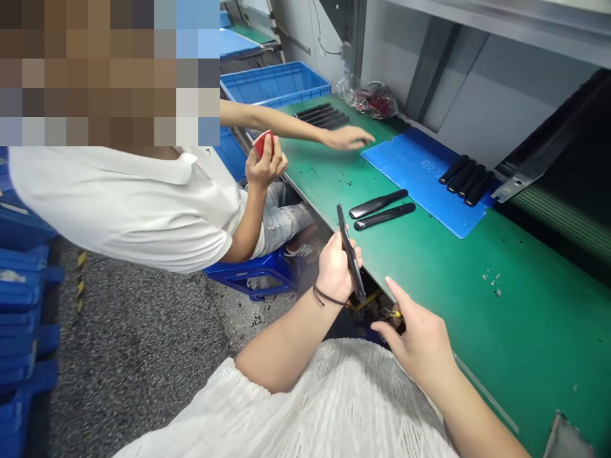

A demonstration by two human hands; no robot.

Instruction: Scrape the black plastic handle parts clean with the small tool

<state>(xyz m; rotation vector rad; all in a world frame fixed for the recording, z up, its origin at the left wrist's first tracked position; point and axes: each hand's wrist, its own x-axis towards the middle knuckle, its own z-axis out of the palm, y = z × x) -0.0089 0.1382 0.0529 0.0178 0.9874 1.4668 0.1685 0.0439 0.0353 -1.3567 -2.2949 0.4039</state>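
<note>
Workbench [539, 305], green-topped: black curved handle piece [352, 261] in left hand [334, 270], centre of frame.
Left edge, blue crates [19, 305]; co-worker in white shirt [143, 210] on blue stool [258, 273], red piece [261, 145] in one hand, other arm out over bench. Row of dark pieces [322, 116], upper centre. Left hand closed round handle piece, held tilted at bench edge. Two similar black pieces [379, 203] side by side on bench, just beyond. Right hand [422, 337], lower centre-right: thumb and forefinger wide apart, small yellow item [395, 313] between; whether gripped, cannot tell. Blue mat [420, 165], upper right, bears more black pieces [471, 180].
</note>
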